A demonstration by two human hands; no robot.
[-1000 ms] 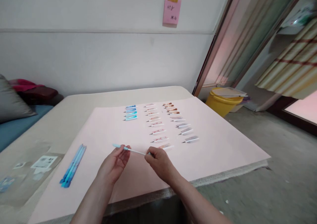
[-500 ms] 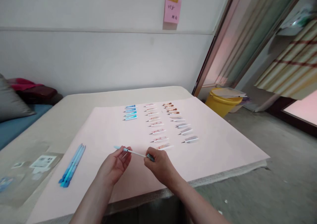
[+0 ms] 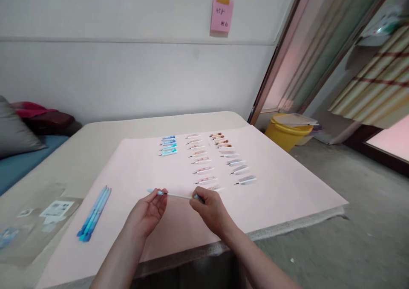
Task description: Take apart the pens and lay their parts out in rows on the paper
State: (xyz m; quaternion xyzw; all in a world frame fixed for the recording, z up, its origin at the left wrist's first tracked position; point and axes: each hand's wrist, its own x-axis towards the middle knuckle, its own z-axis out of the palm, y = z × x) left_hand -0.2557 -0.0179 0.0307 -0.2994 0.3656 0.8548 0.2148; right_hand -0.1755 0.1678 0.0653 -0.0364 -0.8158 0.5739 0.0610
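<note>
Over the front of the pink sheet, my left hand [image 3: 147,214] pinches the light blue front piece [image 3: 151,191] of a pen between thumb and fingers, its tip pointing left. A thin white refill [image 3: 178,196] stretches from that piece across to my right hand [image 3: 211,208]. My right fingers are wrapped round the other end, where a dark bluish part [image 3: 199,198] shows; most of it is hidden. Close beyond my right hand lie pink-patterned pen parts [image 3: 206,180] with dark tips. A small bundle of blue pens [image 3: 96,214] lies left of my left hand.
Farther back on the pink sheet [image 3: 137,169] are rows of blue pen parts [image 3: 168,146], brown-ended ones [image 3: 222,142] and grey ones [image 3: 246,180]. Clear plastic packaging [image 3: 35,233] lies at the left. A yellow bucket [image 3: 284,133] stands on the floor beyond the right edge.
My right hand has shifted slightly right and up, away from my left hand. More of the refill lies level between them. My left hand has hardly moved.
</note>
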